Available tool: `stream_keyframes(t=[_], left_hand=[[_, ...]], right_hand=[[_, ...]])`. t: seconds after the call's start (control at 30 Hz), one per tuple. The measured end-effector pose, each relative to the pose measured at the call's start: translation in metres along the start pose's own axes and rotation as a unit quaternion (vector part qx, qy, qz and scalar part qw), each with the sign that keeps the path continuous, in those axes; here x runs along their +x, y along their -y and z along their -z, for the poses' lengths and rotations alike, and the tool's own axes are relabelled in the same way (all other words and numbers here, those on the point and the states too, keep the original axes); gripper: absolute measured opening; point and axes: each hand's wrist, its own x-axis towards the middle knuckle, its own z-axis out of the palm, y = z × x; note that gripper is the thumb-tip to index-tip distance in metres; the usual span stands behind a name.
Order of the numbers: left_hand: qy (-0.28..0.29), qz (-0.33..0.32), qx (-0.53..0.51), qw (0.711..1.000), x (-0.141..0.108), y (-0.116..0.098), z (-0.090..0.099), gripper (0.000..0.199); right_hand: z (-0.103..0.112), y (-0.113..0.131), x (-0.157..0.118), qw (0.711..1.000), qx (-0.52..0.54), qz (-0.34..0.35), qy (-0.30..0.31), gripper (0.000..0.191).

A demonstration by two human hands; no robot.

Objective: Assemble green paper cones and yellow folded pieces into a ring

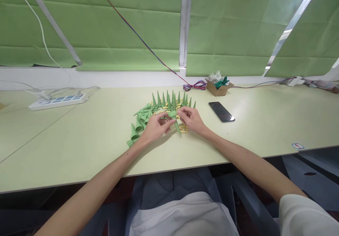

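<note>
My left hand (156,126) is closed on a green plastic cone spike (177,125), its wide end up and its tip slanting down toward me. Beside the wide end, my right hand (191,119) has its fingers pinched together; whatever is in them is too small to make out. Several like green spikes (169,102) stand upright in a cluster behind my hands, with small yellow pieces (164,105) among them. More green spikes (139,123) lie or stand to the left of my left hand. Small yellow pieces (183,130) also lie below my right hand.
A black phone (221,112) lies to the right on the pale table (265,123). Behind it are a small cardboard box (217,88) with plastic wrap and green material, and a coiled red-blue cable (194,85). A white power strip (58,102) sits at the left.
</note>
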Motion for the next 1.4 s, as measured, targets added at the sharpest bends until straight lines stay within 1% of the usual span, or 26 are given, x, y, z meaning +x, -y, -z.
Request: stream_keyframes(t=[0.07,0.2,0.27,0.43,0.57,0.7,0.83,0.97,1.07,1.13,1.23,1.33,1.4], left_hand=[[-0.021,-0.029,0.027,0.999,0.001,0.003,-0.002,0.029],[-0.080,-0.111,0.080,0.987,0.003,0.009,-0.004,0.028],[-0.093,-0.137,0.093,0.982,0.004,0.010,-0.004,0.028],[-0.100,-0.163,0.096,0.977,0.003,0.012,-0.004,0.026],[-0.098,-0.162,0.086,0.978,0.004,0.012,-0.004,0.026],[-0.097,-0.137,0.088,0.982,0.004,0.009,-0.006,0.026],[-0.088,-0.078,0.071,0.990,0.002,0.002,-0.007,0.028],[-0.067,-0.012,-0.012,0.998,0.004,-0.001,-0.005,0.032],[-0.011,0.030,-0.103,0.994,0.007,0.000,-0.004,0.029],[0.027,0.062,-0.167,0.984,0.008,0.000,-0.003,0.034],[0.051,0.112,-0.268,0.956,0.010,-0.001,-0.004,0.043],[0.078,0.152,-0.347,0.922,0.009,-0.003,-0.003,0.042],[0.097,0.164,-0.367,0.911,0.008,-0.004,-0.002,0.039]], right_hand=[[0.000,0.000,0.000,1.000,0.003,-0.007,0.001,0.041],[0.000,0.000,0.000,1.000,0.003,-0.024,-0.001,0.041],[-0.001,0.001,0.000,0.999,0.007,-0.033,0.000,0.040],[-0.001,0.002,0.000,0.999,0.015,-0.049,0.005,0.039],[-0.001,0.001,0.001,0.999,0.018,-0.046,0.000,0.040],[-0.002,0.000,0.002,0.999,0.027,-0.039,-0.001,0.042],[-0.002,-0.001,0.001,0.999,0.035,-0.033,-0.004,0.043],[-0.003,-0.001,0.000,0.999,0.040,-0.012,-0.018,0.042],[-0.002,0.000,-0.001,0.999,0.033,0.014,-0.026,0.039],[-0.002,0.000,-0.001,0.999,0.024,0.024,-0.026,0.038],[-0.001,0.000,-0.003,0.999,0.006,0.033,-0.023,0.037],[0.000,0.000,-0.004,0.999,-0.024,0.044,-0.008,0.034],[0.000,0.000,-0.005,0.998,-0.044,0.052,0.002,0.031]])
